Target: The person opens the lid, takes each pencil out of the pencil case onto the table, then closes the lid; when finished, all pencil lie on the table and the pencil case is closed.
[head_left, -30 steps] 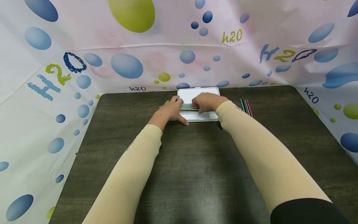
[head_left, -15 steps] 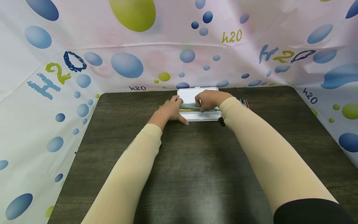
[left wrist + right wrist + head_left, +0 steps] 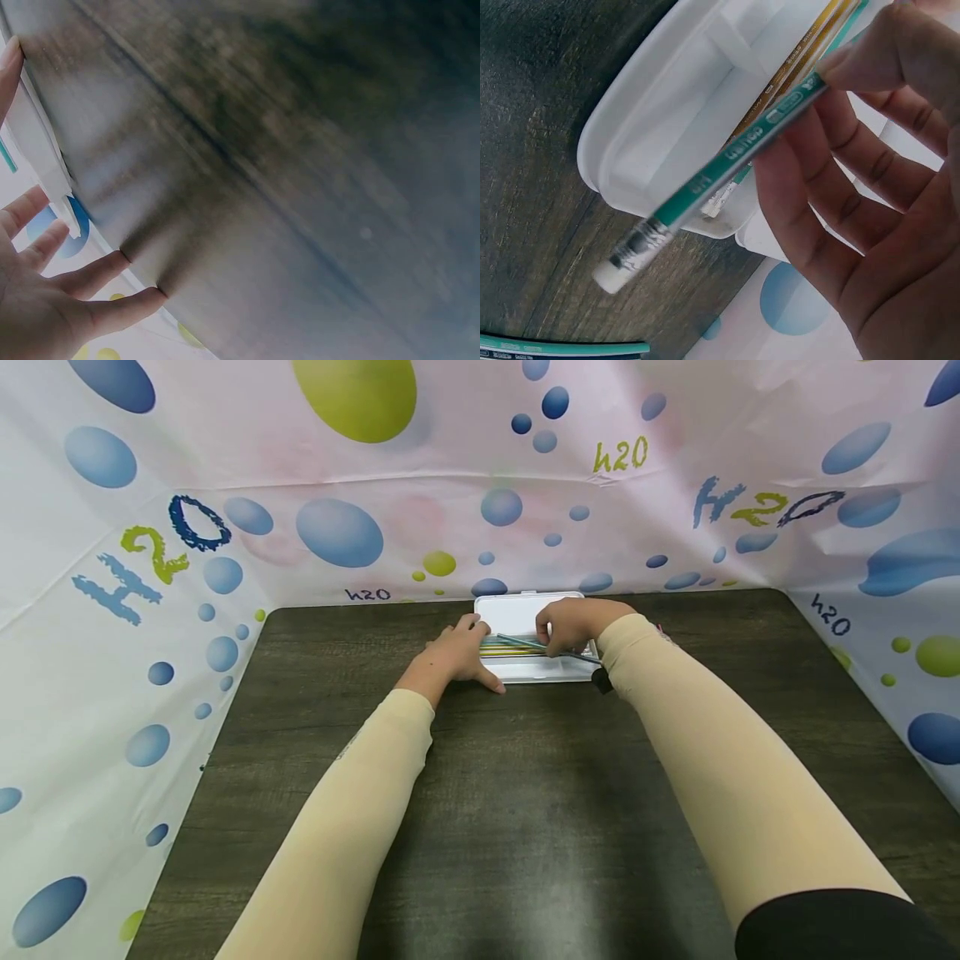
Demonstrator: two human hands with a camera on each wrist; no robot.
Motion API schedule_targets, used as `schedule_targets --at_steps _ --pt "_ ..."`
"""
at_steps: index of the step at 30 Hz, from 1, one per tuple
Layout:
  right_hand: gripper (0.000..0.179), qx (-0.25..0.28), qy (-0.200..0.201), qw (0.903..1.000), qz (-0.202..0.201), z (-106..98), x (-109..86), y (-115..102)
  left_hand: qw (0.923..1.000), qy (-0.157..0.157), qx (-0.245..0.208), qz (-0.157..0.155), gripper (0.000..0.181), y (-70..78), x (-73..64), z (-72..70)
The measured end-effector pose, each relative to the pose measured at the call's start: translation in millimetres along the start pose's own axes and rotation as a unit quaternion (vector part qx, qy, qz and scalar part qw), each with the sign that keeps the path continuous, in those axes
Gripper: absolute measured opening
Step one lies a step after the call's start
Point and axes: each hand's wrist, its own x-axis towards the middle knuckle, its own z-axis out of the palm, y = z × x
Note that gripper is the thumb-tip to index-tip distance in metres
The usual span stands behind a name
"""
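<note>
A white pencil case (image 3: 540, 671) stands with its lid (image 3: 504, 612) raised at the far edge of the table. My left hand (image 3: 453, 662) lies at its left end, fingers spread, thumb by the near side; the left wrist view shows the fingers extended along the case's end. Above the tray, my right hand (image 3: 576, 622) pinches a green pencil (image 3: 731, 161) between thumb and fingers. This pencil is tilted, its white eraser (image 3: 611, 277) pointing beyond the case's right end. Several pencils (image 3: 799, 64), gold and green, lie in one compartment.
More pencils (image 3: 562, 348), one green and one dark, lie on the table right of the case; my right sleeve (image 3: 675, 710) mostly covers them in the head view. A patterned white backdrop (image 3: 450, 460) rises behind the dark wooden table (image 3: 487, 793).
My right hand has lifted the green pencil from among those in the case and shifted a little right. My left hand stays at the left end.
</note>
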Motion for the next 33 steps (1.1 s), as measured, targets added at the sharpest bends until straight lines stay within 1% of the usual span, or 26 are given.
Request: schedule_targets --at_steps 5,11,18,22,27,30,33 --pt "0.008 0.040 -0.019 0.9989 0.016 0 0.2 6 1.0000 0.001 0.000 0.001 0.111 -0.6 0.2 0.1" --pt "0.006 0.100 -0.041 0.9936 0.033 -3 -6.1 16 1.0000 -0.002 -0.001 0.004 0.110 -0.9 -0.5 -1.0" --pt "0.015 0.138 -0.060 0.9881 0.033 -6 -16.7 26 1.0000 -0.002 -0.001 0.003 0.110 -0.8 0.1 -0.7" --pt "0.017 0.162 -0.076 0.9832 0.039 -7 -19.8 37 1.0000 -0.001 -0.002 0.001 0.110 -0.6 0.2 -0.3" --pt "0.025 0.221 -0.101 0.9675 0.070 -10 -22.2 57 1.0000 -0.002 -0.003 0.000 0.111 0.8 0.0 -1.2" --pt "0.030 0.259 -0.111 0.9557 0.085 -11 -25.7 73 1.0000 -0.003 -0.003 -0.002 0.111 1.9 -0.2 -1.9" --pt "0.022 0.280 -0.117 0.9475 0.103 -10 -31.4 89 1.0000 -0.003 -0.004 -0.002 0.111 2.6 -0.6 -2.3"
